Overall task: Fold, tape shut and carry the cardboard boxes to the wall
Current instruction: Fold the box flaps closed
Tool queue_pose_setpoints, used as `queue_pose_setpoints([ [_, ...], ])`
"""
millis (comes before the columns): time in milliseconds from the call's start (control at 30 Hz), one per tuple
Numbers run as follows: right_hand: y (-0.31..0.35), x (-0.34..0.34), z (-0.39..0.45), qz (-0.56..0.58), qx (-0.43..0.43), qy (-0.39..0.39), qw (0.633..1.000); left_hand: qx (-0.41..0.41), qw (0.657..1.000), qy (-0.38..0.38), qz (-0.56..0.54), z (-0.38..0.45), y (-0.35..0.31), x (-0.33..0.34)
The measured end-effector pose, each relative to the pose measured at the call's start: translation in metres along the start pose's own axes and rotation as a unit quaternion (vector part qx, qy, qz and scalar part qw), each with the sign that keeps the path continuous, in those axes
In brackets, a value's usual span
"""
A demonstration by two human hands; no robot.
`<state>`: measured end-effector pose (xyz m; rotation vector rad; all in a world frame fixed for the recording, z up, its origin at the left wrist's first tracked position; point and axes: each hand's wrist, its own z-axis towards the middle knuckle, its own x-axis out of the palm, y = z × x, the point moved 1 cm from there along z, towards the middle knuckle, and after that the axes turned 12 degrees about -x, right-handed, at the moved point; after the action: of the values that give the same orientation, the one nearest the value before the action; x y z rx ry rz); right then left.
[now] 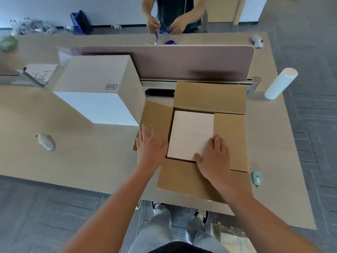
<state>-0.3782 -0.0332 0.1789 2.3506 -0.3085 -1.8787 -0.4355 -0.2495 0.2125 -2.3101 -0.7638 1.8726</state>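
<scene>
A brown cardboard box (pixel 209 99) stands on the desk in front of me with its top flaps spread outward. A white flat item (pixel 189 132) shows inside its opening. My right hand (pixel 213 156) rests flat over the near right corner of that white item and the near flap, fingers straight. My left hand (pixel 151 143) lies with spread fingers on the left flap. A closed white and beige box (pixel 94 83) stands to the left. A small blue tape dispenser (pixel 256 178) lies at the desk's right edge.
A brown divider panel (pixel 182 61) runs across the desk (pixel 73 152) behind the boxes. A white roll (pixel 280 83) stands at the right, a pale mouse-like object (pixel 46 141) at the left. A person across the desk handles something purple (pixel 164 30).
</scene>
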Motion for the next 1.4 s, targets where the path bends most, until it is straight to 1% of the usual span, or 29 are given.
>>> queue_pose_setpoints([
  [67, 0.001, 0.001, 0.001, -0.021, 0.003, 0.001, 1.000, -0.026, 1.000, 0.009, -0.007, 0.005, 0.004, -0.006],
  [200, 0.000, 0.000, 0.002, -0.039, 0.004, 0.008, 0.999, -0.059, 0.997, 0.058, 0.003, 0.014, 0.001, -0.009],
  [267, 0.000, 0.000, 0.001, -0.034, 0.007, 0.010, 0.999, -0.056, 0.997, 0.052, 0.005, 0.014, -0.003, -0.013],
  [367, -0.003, 0.002, -0.001, -0.014, 0.005, 0.001, 1.000, -0.027, 0.999, 0.020, -0.010, 0.005, -0.014, -0.025],
  [500, -0.013, 0.002, -0.005, 0.025, -0.014, 0.002, 1.000, 0.022, 0.999, 0.005, -0.044, -0.020, -0.039, -0.038],
  [633, -0.030, -0.004, -0.016, 0.085, -0.030, -0.001, 0.996, 0.098, 0.992, 0.038, -0.066, -0.044, -0.064, -0.026],
  [733, -0.045, -0.008, -0.033, 0.103, -0.016, -0.019, 0.994, 0.135, 0.987, 0.084, -0.028, -0.053, -0.079, -0.003],
  [867, -0.065, -0.010, -0.062, 0.103, -0.005, -0.029, 0.994, 0.188, 0.969, 0.148, 0.062, -0.063, -0.096, 0.038],
  [967, -0.078, -0.008, -0.087, 0.116, -0.002, -0.022, 0.993, 0.197, 0.950, 0.196, 0.142, -0.068, -0.103, 0.071],
  [1033, -0.084, -0.009, -0.102, 0.125, 0.015, -0.019, 0.992, 0.192, 0.943, 0.207, 0.176, -0.070, -0.105, 0.087],
  [1100, -0.086, -0.009, -0.117, 0.152, 0.053, -0.018, 0.987, 0.190, 0.939, 0.202, 0.204, -0.073, -0.107, 0.095],
  [1167, -0.086, -0.010, -0.129, 0.180, 0.093, -0.005, 0.979, 0.186, 0.938, 0.200, 0.215, -0.075, -0.109, 0.096],
  [1233, -0.083, -0.011, -0.138, 0.194, 0.114, 0.000, 0.974, 0.178, 0.941, 0.205, 0.205, -0.073, -0.109, 0.095],
  [1300, -0.081, -0.012, -0.145, 0.211, 0.113, -0.022, 0.971, 0.165, 0.944, 0.211, 0.191, -0.073, -0.110, 0.095],
  [1400, -0.078, -0.019, -0.149, 0.229, 0.096, -0.077, 0.966, 0.148, 0.948, 0.224, 0.168, -0.072, -0.116, 0.090],
])
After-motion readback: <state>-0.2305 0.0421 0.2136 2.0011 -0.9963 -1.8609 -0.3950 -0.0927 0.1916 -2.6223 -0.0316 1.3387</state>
